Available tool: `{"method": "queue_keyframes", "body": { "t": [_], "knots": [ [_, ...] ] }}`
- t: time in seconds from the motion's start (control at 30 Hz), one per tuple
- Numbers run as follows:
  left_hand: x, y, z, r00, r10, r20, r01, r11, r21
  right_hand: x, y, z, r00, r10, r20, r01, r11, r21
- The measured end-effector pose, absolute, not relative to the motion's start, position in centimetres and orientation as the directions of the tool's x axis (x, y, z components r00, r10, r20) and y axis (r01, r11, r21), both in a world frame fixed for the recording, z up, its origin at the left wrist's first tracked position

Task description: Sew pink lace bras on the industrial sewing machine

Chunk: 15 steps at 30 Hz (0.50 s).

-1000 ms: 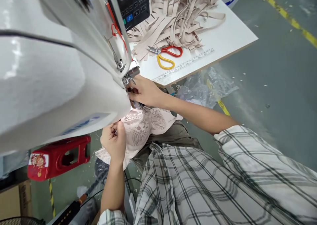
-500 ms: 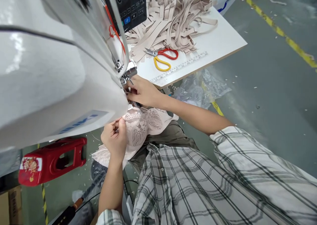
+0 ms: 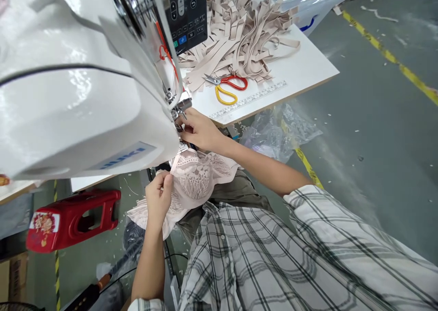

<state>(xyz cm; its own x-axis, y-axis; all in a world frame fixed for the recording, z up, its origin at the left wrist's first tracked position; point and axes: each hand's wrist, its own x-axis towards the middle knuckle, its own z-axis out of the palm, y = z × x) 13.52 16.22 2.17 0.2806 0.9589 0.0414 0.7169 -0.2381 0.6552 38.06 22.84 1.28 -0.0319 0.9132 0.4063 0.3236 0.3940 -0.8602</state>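
Close under sewing machine needle [image 3: 178,115], right hand [image 3: 198,131] pressing lace garment [image 3: 196,183], left hand [image 3: 158,200] pinching its near edge

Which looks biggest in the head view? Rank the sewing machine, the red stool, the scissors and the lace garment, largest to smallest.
1. sewing machine, though it is nearest the camera, which swells it.
2. lace garment and red stool: they look alike in size, and the left hand hides part of the garment, so unranked.
3. scissors.
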Motion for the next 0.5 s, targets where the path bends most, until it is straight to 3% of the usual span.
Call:
{"method": "queue_keyframes", "body": {
  "t": [0.1, 0.23, 0.3, 0.33, 0.43, 0.5],
  "knots": [
    [13.7, 15.3, 2.0, 0.305, 0.952, 0.000, 0.692, -0.222, 0.687, 37.6, 22.6, 1.4, 0.017, 0.929, 0.370, 0.246, 0.355, -0.902],
    [17.8, 11.0, 1.8, 0.409, 0.910, -0.062, 0.601, -0.218, 0.769, 38.7, 18.3, 2.4, 0.074, 0.990, 0.122, -0.109, 0.129, -0.986],
    [20.7, 8.2, 1.3, 0.574, 0.806, -0.141, 0.502, -0.211, 0.839, 40.8, 15.2, 2.9, 0.061, 0.998, 0.034, -0.222, 0.047, -0.974],
    [22.0, 7.1, 0.9, 0.701, 0.688, -0.189, 0.412, -0.175, 0.894, 42.3, 13.8, 2.9, 0.098, 0.994, -0.048, -0.333, -0.013, -0.943],
    [23.3, 5.6, -0.8, 0.885, 0.387, -0.259, 0.298, -0.043, 0.954, 47.2, 11.8, 1.9, 0.400, 0.871, -0.287, -0.504, -0.052, -0.862],
    [21.6, 6.2, -2.0, 0.855, 0.383, -0.350, 0.388, -0.022, 0.922, 50.2, 11.9, 0.5, 0.613, 0.701, -0.365, -0.523, 0.014, -0.852]
  ]
}}
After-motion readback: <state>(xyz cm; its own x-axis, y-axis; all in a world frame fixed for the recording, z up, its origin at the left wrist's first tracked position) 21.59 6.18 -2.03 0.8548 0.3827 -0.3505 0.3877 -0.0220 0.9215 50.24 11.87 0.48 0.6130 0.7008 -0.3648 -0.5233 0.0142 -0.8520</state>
